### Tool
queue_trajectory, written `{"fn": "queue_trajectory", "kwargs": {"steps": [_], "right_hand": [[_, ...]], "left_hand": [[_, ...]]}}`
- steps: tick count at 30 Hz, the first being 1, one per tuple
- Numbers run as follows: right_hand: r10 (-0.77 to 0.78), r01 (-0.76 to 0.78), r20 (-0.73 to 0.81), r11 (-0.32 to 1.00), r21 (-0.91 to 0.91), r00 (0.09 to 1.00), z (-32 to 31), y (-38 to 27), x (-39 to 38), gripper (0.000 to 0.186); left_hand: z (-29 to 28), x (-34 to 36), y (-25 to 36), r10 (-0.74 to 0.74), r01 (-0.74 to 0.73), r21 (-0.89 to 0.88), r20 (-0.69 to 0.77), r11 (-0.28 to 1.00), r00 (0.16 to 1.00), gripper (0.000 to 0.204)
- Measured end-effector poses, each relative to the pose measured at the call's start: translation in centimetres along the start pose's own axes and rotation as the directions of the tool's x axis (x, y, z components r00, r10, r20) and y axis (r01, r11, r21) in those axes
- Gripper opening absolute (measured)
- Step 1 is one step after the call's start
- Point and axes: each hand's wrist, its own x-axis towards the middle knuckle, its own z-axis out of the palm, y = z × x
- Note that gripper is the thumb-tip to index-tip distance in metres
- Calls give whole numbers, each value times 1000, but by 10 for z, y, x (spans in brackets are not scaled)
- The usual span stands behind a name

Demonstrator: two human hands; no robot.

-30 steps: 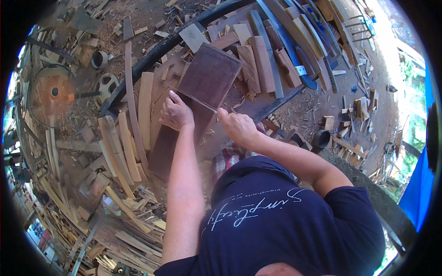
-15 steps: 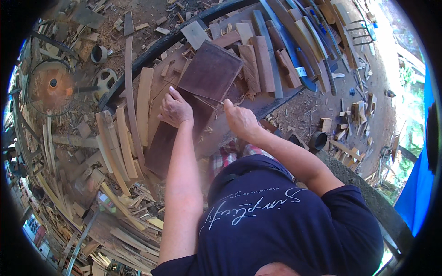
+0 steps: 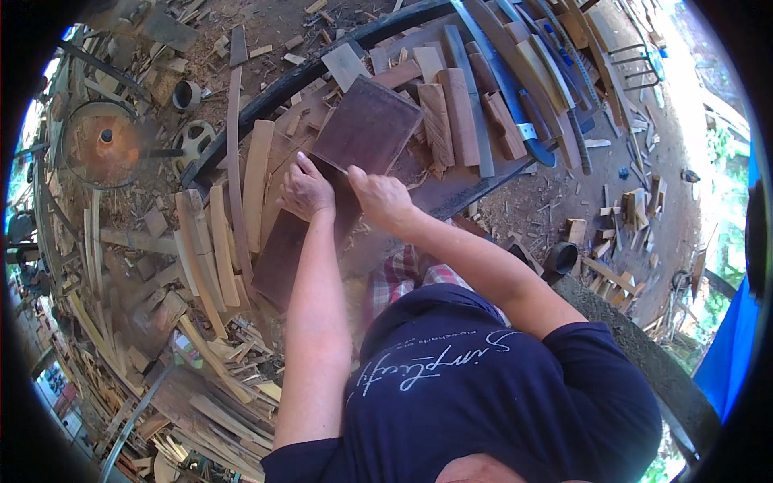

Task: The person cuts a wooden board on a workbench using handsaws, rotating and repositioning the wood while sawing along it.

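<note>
Wood offcuts and shavings cover the ground of this outdoor workshop, and a rusty round saw blade [image 3: 103,145] lies at the upper left of the frame. Near the upper centre a dark reddish wooden board [image 3: 366,125] rests on a cluttered workbench [image 3: 467,189] among lighter wood blocks [image 3: 451,113] — the left hand [image 3: 306,191] presses on its lower edge with fingers bent. The right hand [image 3: 382,197], just beside it, is closed around a thin tool [image 3: 342,171] whose tip touches the board.
</note>
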Motion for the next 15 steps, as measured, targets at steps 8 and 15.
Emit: {"fn": "queue_trajectory", "kwargs": {"steps": [8,15], "right_hand": [[-31,31,-7,998,-56,999,15,105,-148,19],[180,-178,14,980,-94,984,-40,121,-207,18]], "left_hand": [[-2,-1,0,-27,28,-63,13,998,1000,54],[-3,-2,-3,-33,35,-69,34,997,999,46]]}}
